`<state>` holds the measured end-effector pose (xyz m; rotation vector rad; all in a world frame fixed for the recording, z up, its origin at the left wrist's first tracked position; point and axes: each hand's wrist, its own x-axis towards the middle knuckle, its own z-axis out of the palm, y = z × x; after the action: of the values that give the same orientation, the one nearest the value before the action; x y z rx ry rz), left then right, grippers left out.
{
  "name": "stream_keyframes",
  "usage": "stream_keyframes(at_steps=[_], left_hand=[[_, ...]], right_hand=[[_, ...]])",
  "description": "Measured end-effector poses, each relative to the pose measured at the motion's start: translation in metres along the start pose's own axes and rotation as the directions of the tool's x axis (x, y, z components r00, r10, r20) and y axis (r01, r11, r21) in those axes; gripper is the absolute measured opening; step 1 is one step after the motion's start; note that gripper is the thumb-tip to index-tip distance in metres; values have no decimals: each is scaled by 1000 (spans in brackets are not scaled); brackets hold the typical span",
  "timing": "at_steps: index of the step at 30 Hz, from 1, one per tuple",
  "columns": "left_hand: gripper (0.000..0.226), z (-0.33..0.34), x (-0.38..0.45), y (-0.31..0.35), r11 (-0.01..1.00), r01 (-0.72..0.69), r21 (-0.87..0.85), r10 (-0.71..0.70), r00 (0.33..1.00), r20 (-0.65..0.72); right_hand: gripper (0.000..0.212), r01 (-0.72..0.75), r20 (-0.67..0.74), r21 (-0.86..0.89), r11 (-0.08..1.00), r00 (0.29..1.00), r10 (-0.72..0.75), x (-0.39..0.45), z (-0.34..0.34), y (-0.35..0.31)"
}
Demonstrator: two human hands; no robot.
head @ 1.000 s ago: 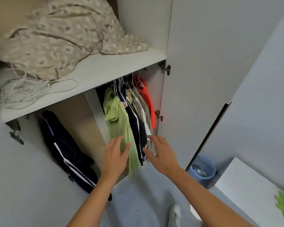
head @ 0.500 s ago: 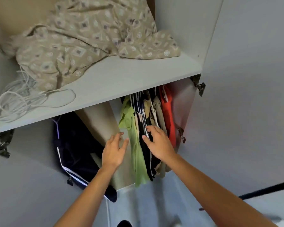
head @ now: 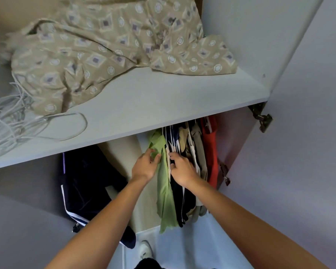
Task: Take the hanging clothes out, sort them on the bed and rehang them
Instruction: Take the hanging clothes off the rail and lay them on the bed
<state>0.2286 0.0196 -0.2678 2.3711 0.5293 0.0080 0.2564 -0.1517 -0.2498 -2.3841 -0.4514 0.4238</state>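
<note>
Hanging lengthwise downward under the shelf [head: 163,105], the soft green shirt [head: 164,183] is pinched near its collar by the left hand [head: 145,167]. Just right of it, the right hand [head: 182,169] is curled into white hangers [head: 171,140] and crowded dark garments [head: 182,200]; bare space is seen leftward.

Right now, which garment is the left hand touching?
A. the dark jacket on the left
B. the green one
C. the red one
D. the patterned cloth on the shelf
B: the left hand touches the green garment at the left end of the hanging row.
</note>
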Motion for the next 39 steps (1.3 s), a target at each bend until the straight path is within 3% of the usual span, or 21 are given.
stream_keyframes(at_steps=[5, 10, 15, 18, 20, 24, 28, 31, 36, 39], left_hand=[[51, 8, 32, 12, 1000, -3, 28, 1, 998, 67], [38, 16, 57, 12, 997, -26, 77, 20, 997, 80], [22, 21, 66, 3, 994, -54, 91, 52, 998, 29], [20, 20, 67, -9, 995, -49, 82, 52, 998, -34], [17, 17, 65, -19, 996, -39, 78, 45, 996, -72], [12, 10, 60, -34, 998, -47, 46, 53, 988, -143], [8, 7, 54, -40, 998, -63, 4, 63, 985, -163], [7, 9, 51, -40, 997, -76, -16, 72, 984, -165], [20, 11, 51, -41, 995, -92, -40, 83, 979, -184], [27, 6, 50, -36, 996, -85, -41, 76, 978, -193]], right_hand=[[53, 2, -2, -164, 986, 1000, -3, 19, 8, -4], [51, -16, 0, -269, 963, 1000, 16, 31, 12, -2], [42, -35, -79, -364, 931, 997, 7, 38, 15, 4], [25, -78, -184, -413, 907, 983, 1, 41, 17, 0], [18, -118, -239, -411, 904, 971, 17, 44, 18, -5], [32, -178, -324, -407, 896, 945, 41, 53, 23, -8], [20, -194, -350, -435, 879, 936, 34, 61, 30, -8], [31, -214, -375, -450, 867, 926, 33, 65, 36, -10], [22, -193, -389, -418, 888, 921, 17, 65, 36, -15], [21, -171, -411, -296, 940, 911, 37, 64, 31, -17]])
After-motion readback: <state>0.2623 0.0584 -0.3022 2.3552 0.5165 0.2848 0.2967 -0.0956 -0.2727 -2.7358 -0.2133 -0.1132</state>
